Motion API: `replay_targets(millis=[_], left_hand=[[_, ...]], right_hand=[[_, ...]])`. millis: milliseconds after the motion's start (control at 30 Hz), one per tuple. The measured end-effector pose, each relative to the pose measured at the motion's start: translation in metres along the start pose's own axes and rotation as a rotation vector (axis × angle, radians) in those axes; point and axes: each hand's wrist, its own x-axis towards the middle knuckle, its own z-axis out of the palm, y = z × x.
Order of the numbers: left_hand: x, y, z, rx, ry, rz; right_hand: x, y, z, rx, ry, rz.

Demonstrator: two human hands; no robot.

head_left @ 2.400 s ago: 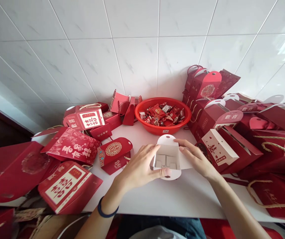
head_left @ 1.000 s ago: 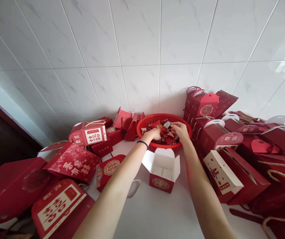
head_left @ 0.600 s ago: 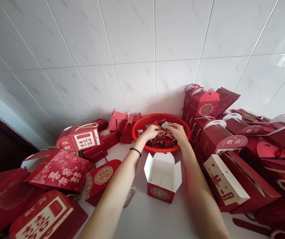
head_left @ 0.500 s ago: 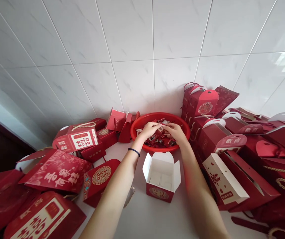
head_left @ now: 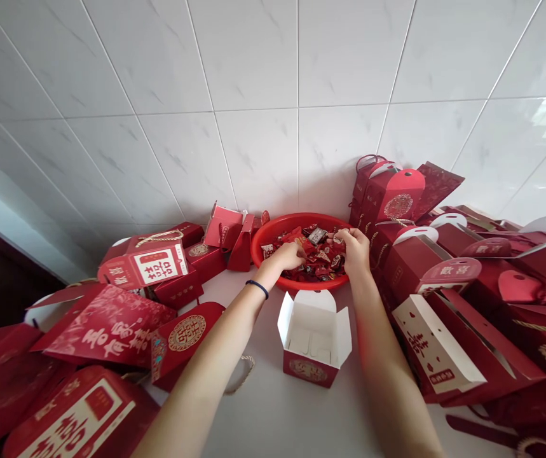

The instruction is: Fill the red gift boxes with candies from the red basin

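A red plastic basin (head_left: 259, 249) at the back holds many small wrapped candies (head_left: 323, 259), mostly red. My left hand (head_left: 290, 257) reaches into its left side, fingers curled down among the wrappers; what they close on is hidden. Over the right rim, my right hand (head_left: 356, 245) pinches a small wrapped candy between thumb and fingers. Between my forearms, in front of the basin, a red box (head_left: 311, 372) stands with its white inside showing and its flaps up. No candy shows in it.
Closed red gift boxes (head_left: 143, 261) and a printed bag (head_left: 110, 324) crowd the left. More boxes (head_left: 425, 261) are packed along the right, some with rope handles. A tiled wall (head_left: 253, 159) rises behind the white table (head_left: 273, 420).
My hands, close together over the basin before, have moved apart. The right went right toward the rim, and the left dipped lower into the candies. The open box stays on the table.
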Motion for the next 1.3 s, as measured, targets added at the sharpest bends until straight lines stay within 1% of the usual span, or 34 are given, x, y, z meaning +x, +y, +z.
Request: replay_targets(millis=[100,133,200,300,400,567,700,767,900,1033,1167,1300], left_hand=[[-0.001,0.011,0.004,0.124,-0.247,0.016],[-0.001,0.015,0.006,0.168,-0.3,0.015],[0.001,0.023,0.009,0.259,-0.358,-0.006],[0.004,0.028,0.012,0.381,-0.389,-0.06],[0.004,0.025,0.01,0.443,-0.383,-0.104],[0.0,0.018,0.0,0.407,-0.336,-0.095],[-0.002,0.023,-0.001,0.356,-0.426,-0.1],[-0.003,0.026,0.0,0.355,-0.447,-0.118],[-0.003,0.022,0.002,0.334,-0.378,-0.144],[-0.002,0.011,0.002,0.216,-0.293,-0.14],[0.001,0.005,0.004,0.063,-0.117,-0.079],[0.004,0.001,0.005,-0.013,0.069,-0.043]], right_hand=[[0.0,-0.003,0.0,0.057,0.048,0.018],[0.0,-0.003,0.0,0.07,0.054,0.026],[-0.001,-0.005,0.0,0.088,0.055,0.038],[-0.003,-0.006,0.001,0.104,0.045,0.047],[-0.004,-0.007,0.002,0.114,0.033,0.053],[-0.005,-0.007,0.003,0.133,0.032,0.058],[-0.004,-0.007,0.003,0.142,0.03,0.058],[-0.004,-0.007,0.003,0.147,0.028,0.06],[-0.005,-0.008,0.003,0.15,0.02,0.068],[-0.006,-0.009,0.003,0.147,0.01,0.082],[-0.008,-0.01,0.003,0.148,0.008,0.094],[-0.009,-0.012,0.004,0.157,0.008,0.102]])
